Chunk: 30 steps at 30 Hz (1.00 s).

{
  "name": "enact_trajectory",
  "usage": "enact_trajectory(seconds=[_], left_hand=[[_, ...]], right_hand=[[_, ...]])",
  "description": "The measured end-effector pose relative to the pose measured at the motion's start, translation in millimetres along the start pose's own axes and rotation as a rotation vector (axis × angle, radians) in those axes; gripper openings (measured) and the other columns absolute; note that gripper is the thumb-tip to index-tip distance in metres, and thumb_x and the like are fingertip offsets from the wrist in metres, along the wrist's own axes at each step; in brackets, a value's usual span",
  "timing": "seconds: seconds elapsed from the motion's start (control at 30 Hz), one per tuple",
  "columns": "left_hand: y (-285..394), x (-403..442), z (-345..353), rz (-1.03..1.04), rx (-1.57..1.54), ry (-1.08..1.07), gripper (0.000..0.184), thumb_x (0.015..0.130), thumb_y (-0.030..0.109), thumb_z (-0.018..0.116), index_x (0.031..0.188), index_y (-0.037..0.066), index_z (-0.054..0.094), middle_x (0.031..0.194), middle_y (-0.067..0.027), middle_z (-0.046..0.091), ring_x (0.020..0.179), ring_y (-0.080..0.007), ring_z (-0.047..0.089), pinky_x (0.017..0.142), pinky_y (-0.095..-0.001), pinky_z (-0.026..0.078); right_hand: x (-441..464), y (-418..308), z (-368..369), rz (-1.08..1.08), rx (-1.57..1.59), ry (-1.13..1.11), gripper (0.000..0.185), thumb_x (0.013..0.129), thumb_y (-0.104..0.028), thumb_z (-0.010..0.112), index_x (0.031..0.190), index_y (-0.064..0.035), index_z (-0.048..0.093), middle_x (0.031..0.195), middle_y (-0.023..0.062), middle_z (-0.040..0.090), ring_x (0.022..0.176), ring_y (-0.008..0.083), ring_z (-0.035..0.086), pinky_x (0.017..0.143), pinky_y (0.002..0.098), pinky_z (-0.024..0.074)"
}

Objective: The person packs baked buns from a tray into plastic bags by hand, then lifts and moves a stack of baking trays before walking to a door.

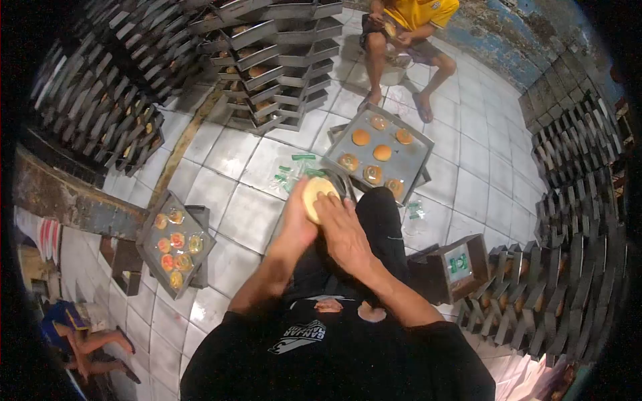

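A round, pale yellow bun is held up in front of my lap. My left hand wraps round its left side, thumb along the edge. Across the bun's face lie the fingers of my right hand, pressed against it. Just behind the hands shows part of a dark, round-rimmed container; its contents are hidden. Beyond that, a metal tray carries several browned buns, some in clear wrappers. Clear plastic bags with green print lie on the floor beside the tray.
Tall stacks of metal trays rise ahead, at left and at right. Another tray of wrapped buns sits at left. A box with green-printed packets is at right. A person in a yellow shirt sits opposite; another person's legs show lower left.
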<state>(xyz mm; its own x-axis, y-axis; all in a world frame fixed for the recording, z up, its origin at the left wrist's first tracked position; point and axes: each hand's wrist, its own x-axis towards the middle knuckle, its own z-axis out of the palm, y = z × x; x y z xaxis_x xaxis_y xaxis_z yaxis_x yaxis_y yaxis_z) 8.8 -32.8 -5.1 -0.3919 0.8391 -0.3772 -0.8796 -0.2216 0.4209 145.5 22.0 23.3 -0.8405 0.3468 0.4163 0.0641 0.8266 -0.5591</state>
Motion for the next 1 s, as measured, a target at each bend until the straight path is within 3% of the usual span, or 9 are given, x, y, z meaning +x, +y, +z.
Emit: enact_trajectory(seconds=[0.1,0.27,0.4,0.57,0.7,0.77,0.87,0.9,1.0], left_hand=[[-28,-31,21,0.251,0.301,0.000,0.044,0.108,0.032,0.046,0.143,0.006,0.047,0.141,-0.0092,0.055,0.132,-0.0202,0.049,0.115,-0.0365,0.036],[6,8,19,0.262,-0.110,-0.162,0.037,0.107,0.030,0.046,0.136,0.008,0.050,0.128,-0.0106,0.061,0.117,-0.0241,0.060,0.104,-0.0392,0.047],[-32,18,48,0.513,0.133,0.071,0.045,0.106,0.044,0.045,0.132,0.008,0.051,0.120,-0.0106,0.064,0.109,-0.0242,0.062,0.097,-0.0413,0.051],[-2,32,28,0.205,-0.187,-0.039,0.069,0.103,0.063,0.037,0.136,0.004,0.049,0.133,-0.0129,0.058,0.120,-0.0291,0.057,0.103,-0.0481,0.049],[2,41,13,0.051,-0.194,-0.022,0.076,0.100,0.070,0.031,0.131,0.005,0.054,0.132,-0.0169,0.059,0.121,-0.0369,0.056,0.106,-0.0592,0.045],[12,49,0,0.195,-0.131,0.049,0.076,0.100,0.071,0.030,0.131,0.007,0.054,0.132,-0.0169,0.059,0.122,-0.0347,0.056,0.106,-0.0581,0.045],[35,40,-14,0.221,-0.193,0.039,0.064,0.103,0.062,0.034,0.131,0.008,0.054,0.129,-0.0163,0.060,0.120,-0.0341,0.057,0.106,-0.0584,0.045],[37,35,-16,0.263,-0.222,0.019,0.060,0.104,0.058,0.036,0.131,0.008,0.054,0.128,-0.0162,0.060,0.120,-0.0342,0.057,0.106,-0.0584,0.045],[20,36,-1,0.210,-0.202,0.084,0.057,0.105,0.055,0.037,0.130,0.007,0.054,0.127,-0.0167,0.060,0.116,-0.0327,0.058,0.102,-0.0582,0.047]], right_hand=[[6,18,-3,-0.032,-0.175,0.034,0.051,0.089,0.000,0.053,0.139,0.0047,0.049,0.144,0.0251,0.051,0.140,0.0422,0.042,0.117,0.0586,0.0288],[22,10,-18,-0.027,-0.041,-0.044,0.050,0.086,-0.003,0.060,0.136,-0.0001,0.052,0.137,0.0224,0.057,0.136,0.0393,0.047,0.117,0.0583,0.0294],[41,39,-20,-0.014,-0.064,-0.011,0.045,0.084,-0.003,0.066,0.129,-0.0021,0.056,0.124,0.0161,0.064,0.119,0.0379,0.059,0.112,0.0586,0.0357],[42,7,-46,-0.179,0.088,0.049,0.023,0.087,-0.005,0.070,0.109,-0.0034,0.063,0.109,0.0165,0.065,0.103,0.0383,0.063,0.098,0.0472,0.0471],[23,4,-26,0.087,0.375,-0.178,0.013,0.088,-0.004,0.072,0.092,-0.0032,0.060,0.098,0.0117,0.065,0.088,0.0248,0.064,0.076,0.0357,0.0509],[19,-26,-48,-0.004,1.183,-0.851,0.013,0.090,-0.006,0.073,0.090,-0.0038,0.060,0.096,0.0088,0.065,0.085,0.0180,0.063,0.073,0.0320,0.0497],[17,-29,-49,0.006,1.235,-0.539,0.011,0.095,-0.011,0.069,0.094,-0.0024,0.062,0.085,0.0032,0.064,0.081,0.0136,0.060,0.072,0.0300,0.0494],[19,-22,-48,0.466,1.009,-0.415,0.010,0.094,-0.011,0.070,0.092,-0.0028,0.064,0.086,0.0043,0.064,0.078,0.0113,0.057,0.071,0.0279,0.0484],[38,6,-14,0.237,0.722,-0.062,0.014,0.093,-0.011,0.071,0.085,-0.0041,0.061,0.086,0.0043,0.063,0.071,0.0092,0.055,0.066,0.0254,0.0467]])
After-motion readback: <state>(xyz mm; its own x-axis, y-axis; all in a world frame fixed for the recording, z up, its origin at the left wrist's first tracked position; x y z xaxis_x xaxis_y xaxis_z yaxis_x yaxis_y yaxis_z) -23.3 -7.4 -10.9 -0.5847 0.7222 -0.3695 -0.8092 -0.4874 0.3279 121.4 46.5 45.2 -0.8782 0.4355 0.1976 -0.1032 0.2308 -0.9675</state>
